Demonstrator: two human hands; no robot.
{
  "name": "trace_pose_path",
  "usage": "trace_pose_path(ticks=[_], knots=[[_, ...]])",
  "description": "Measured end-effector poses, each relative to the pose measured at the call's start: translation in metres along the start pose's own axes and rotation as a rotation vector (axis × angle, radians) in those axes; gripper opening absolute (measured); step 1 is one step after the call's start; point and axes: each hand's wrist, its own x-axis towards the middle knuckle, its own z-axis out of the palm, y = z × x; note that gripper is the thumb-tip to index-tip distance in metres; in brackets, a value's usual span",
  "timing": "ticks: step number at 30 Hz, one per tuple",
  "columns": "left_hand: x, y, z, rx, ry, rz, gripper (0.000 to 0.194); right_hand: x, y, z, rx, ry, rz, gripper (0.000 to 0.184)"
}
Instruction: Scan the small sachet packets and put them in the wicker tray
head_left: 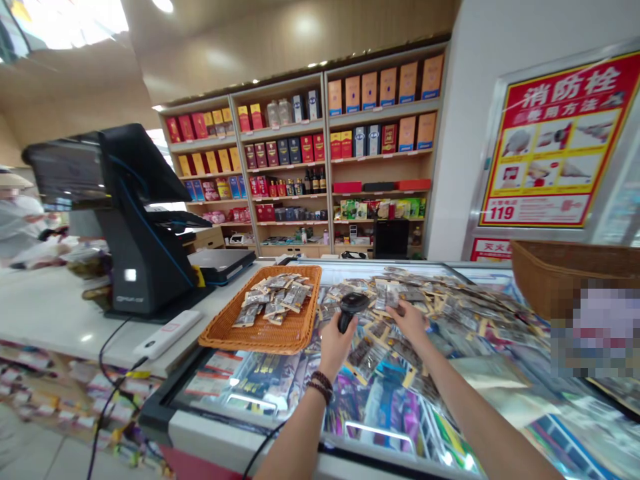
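Note:
My left hand (336, 339) is wrapped round the handle of a black barcode scanner (354, 303), its head tilted to the right. In my right hand (409, 323) the fingers pinch a small snack packet (387, 294) with a clear, printed wrapper, just right of the scanner. Many similar packets (453, 307) lie spread over the glass top of the display freezer around both hands. To the left, an orange wicker basket (260, 337) holds a small heap of the same packets.
A black point-of-sale terminal (145, 233) and a white power strip-like device (167, 333) stand on the left counter. A brown wicker basket (545, 280) is at the right. Shelves of boxed goods (295, 150) line the back. A person (20, 220) is at far left.

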Motion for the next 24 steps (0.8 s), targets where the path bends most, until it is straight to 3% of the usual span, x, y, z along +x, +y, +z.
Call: trace_pose_path(ticks=[9, 24], knots=[[-0.006, 0.007, -0.006, -0.059, 0.023, 0.03, 0.048, -0.02, -0.021, 0.001, -0.16, -0.075, -0.131, 0.025], [-0.01, 0.013, -0.005, -0.121, -0.045, 0.048, 0.045, -0.027, -0.021, 0.001, -0.261, -0.111, -0.126, 0.029]])
